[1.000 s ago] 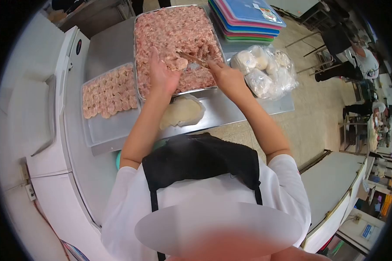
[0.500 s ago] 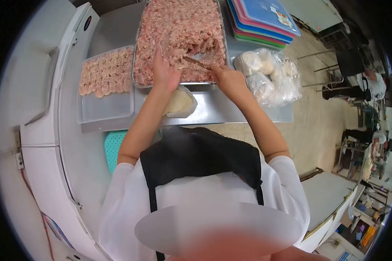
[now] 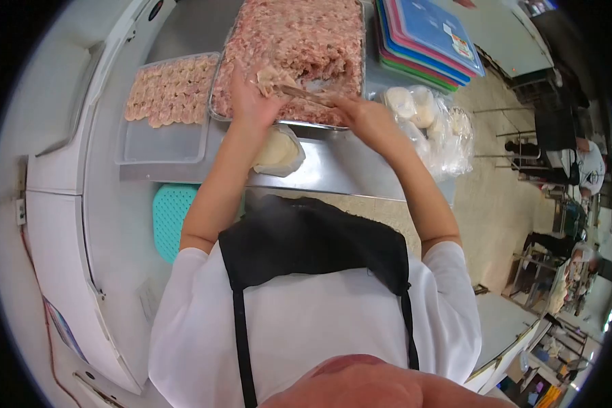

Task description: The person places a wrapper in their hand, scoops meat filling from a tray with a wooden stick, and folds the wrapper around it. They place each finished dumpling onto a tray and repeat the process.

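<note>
A large metal tray of pinkish minced filling [image 3: 285, 34] lies before me, with a hollow scooped near its right side. Over its near left part, my left hand [image 3: 253, 98] holds a thin wrapper with filling [image 3: 268, 80]. My right hand [image 3: 364, 117] is closed round a flat spatula [image 3: 302, 94], whose tip touches the filling at my left hand. Below my left wrist, a stack of pale round wrappers [image 3: 277, 151] sits in a plastic bag. To the left, a clear tray [image 3: 163, 146] holds rows of filled dumplings [image 3: 170, 92] in its far part.
Bagged white dough rounds [image 3: 425, 115] lie at the right, below stacked coloured lids [image 3: 432, 34]. A turquoise perforated basket [image 3: 171, 221] is beneath the table edge [image 3: 340, 183]. White appliance doors line the left. Other people [image 3: 591, 166] are at the far right.
The spatula has moved left and up against the wrapper, which now shows more clearly in my left hand. My right hand has shifted slightly. The whole view has tilted a little.
</note>
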Tool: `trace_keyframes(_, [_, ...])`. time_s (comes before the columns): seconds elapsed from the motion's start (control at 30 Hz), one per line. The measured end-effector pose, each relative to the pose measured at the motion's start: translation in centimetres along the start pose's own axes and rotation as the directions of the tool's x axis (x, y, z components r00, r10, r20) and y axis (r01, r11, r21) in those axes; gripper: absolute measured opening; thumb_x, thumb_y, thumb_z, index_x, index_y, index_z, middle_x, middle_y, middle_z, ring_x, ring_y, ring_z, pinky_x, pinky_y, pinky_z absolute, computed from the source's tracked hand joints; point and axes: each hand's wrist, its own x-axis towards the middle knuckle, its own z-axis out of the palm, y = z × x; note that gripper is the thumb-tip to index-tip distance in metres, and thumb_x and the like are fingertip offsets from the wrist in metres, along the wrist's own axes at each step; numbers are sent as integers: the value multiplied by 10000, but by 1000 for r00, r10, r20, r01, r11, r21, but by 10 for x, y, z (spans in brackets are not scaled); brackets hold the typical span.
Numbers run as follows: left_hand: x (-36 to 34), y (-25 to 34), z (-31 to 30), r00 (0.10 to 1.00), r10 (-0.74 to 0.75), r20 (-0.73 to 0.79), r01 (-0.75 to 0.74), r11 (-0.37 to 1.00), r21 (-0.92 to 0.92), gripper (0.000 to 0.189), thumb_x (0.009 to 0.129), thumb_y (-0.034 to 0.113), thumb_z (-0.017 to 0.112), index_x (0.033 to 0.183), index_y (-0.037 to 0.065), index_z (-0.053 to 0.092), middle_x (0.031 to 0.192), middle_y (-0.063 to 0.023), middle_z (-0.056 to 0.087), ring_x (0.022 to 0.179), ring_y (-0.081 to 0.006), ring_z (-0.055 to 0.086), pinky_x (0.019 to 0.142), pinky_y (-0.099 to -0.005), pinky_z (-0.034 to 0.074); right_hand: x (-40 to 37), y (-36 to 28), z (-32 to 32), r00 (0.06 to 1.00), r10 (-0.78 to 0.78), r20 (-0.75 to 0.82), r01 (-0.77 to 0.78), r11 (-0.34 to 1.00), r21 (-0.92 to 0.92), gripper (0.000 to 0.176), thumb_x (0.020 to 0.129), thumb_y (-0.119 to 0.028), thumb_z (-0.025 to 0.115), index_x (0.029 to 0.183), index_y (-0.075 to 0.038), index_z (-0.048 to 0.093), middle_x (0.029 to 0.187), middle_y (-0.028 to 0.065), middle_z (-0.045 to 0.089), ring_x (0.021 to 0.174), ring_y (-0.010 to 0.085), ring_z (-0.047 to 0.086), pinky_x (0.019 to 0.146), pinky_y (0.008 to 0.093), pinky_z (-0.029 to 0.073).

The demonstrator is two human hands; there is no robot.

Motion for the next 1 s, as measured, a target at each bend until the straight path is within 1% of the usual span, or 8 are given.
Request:
trace_keyframes(0.23, [33, 1, -15, 997, 62, 47, -60, 997, -46, 540, 889, 526, 522, 1161, 60, 500, 1233, -166, 522, 1221, -377, 441, 1015, -588, 339, 7, -33, -1, 997, 8, -80, -3, 998, 65, 234, 910, -182, 544, 1115, -98, 622, 991, 145, 633, 823, 354, 623, 721, 440, 496])
trace_keyframes(0.33, [20, 18, -17, 987, 86, 137, -85, 996, -13, 524, 869, 392, 609, 1227, 36, 470, 1252, -171, 520, 1205, -374, 463, 1010, -567, 362, 11, -11, -9, 974, -85, -210, 131, 967, 220, 248, 926, -194, 541, 1127, -75, 625, 1001, 160, 641, 829, 345, 626, 743, 399, 498])
trace_keyframes(0.43, [21, 27, -26, 924, 14, 381, -91, 979, 185, 507, 874, 156, 598, 1347, 81, 431, 1411, -131, 417, 1282, -327, 422, 1062, -479, 354, 10, -2, -16, 978, 131, -163, -36, 874, 484, 276, 954, -237, 512, 1108, -42, 632, 867, 136, 664, 807, 288, 640, 701, 360, 492])
trace_keyframes(0.53, [15, 36, -17, 799, 142, 584, -599, 268, 754, 725, 762, 58, 711, 1404, 113, 379, 1430, -104, 420, 1279, -239, 447, 1041, -384, 394, 6, 1, -32, 971, 178, 161, -240, 715, 656, 314, 972, -270, 500, 1116, -25, 635, 728, 65, 614, 650, 166, 579, 589, 296, 458])
trace_keyframes(0.63, [17, 43, -9, 624, 163, 764, -757, -117, 643, 730, 702, 69, 765, 1360, 87, 448, 1352, -97, 518, 1199, -188, 520, 1001, -322, 425, 4, -6, -48, 941, 130, 311, -318, 645, 695, 347, 977, -289, 511, 1170, -22, 621, 631, -9, 509, 521, 68, 442, 482, 238, 369])
trace_keyframes(0.83, [33, 69, -4, 703, -493, 512, -558, 64, 827, 463, 720, 134, 756, 1157, 52, 626, 1105, -88, 664, 1073, -201, 592, 939, -340, 447, 9, -32, -35, 956, 93, 280, -262, 704, 660, 333, 957, -276, 553, 1200, -58, 619, 666, -1, 542, 573, 75, 479, 520, 249, 412])
trace_keyframes(0.87, [38, 71, -8, 678, -474, 561, -624, 32, 781, 449, 721, 134, 752, 1143, 46, 629, 1092, -94, 664, 1055, -202, 595, 924, -341, 450, 14, -28, -25, 945, 87, 315, -285, 692, 664, 325, 951, -270, 560, 1195, -65, 621, 691, 12, 578, 601, 89, 508, 543, 264, 438])
trace_keyframes(1.0, [58, 61, -26, 647, -282, 708, -748, -58, 661, 373, 716, 164, 752, 1047, 26, 652, 935, -70, 668, 866, -168, 611, 808, -305, 484, 34, 14, 23, 987, -93, -128, 144, 864, 482, 287, 924, -259, 581, 1162, -110, 642, 793, 85, 649, 672, 231, 613, 607, 367, 496])
